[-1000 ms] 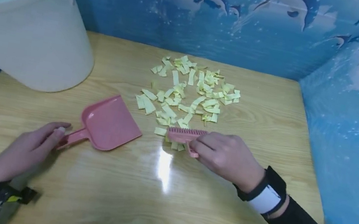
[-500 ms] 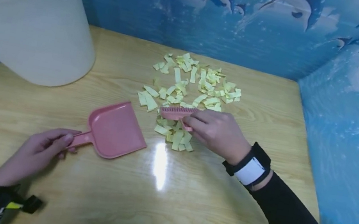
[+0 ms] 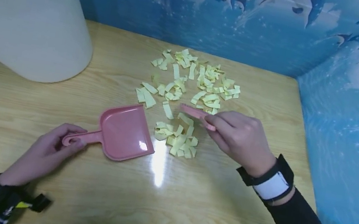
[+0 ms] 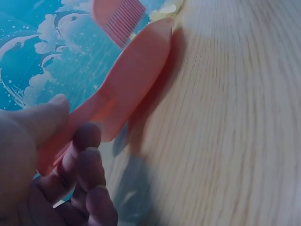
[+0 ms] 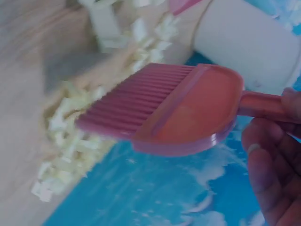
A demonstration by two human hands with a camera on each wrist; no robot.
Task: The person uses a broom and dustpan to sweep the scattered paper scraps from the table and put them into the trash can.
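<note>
My left hand (image 3: 48,147) grips the handle of a pink dustpan (image 3: 124,131), whose pan lies flat on the wooden table (image 3: 186,196); the left wrist view shows the same dustpan (image 4: 127,80) from behind, held between thumb and fingers. My right hand (image 3: 239,138) holds a small pink brush (image 3: 195,113) by its handle, just above the table. The brush (image 5: 164,110) fills the right wrist view, bristles pointing down-left. Yellow paper scraps (image 3: 191,86) lie scattered behind the brush, and a small heap of scraps (image 3: 178,139) sits just right of the dustpan's open edge.
A large white bucket (image 3: 22,10) stands at the back left of the table. Blue dolphin-print walls (image 3: 353,97) close in the back and right sides. The table's front edge runs near my body.
The right hand swept the brush toward me, then lifted it back behind a new small heap of scraps. The left hand slid the dustpan right, up to that heap.
</note>
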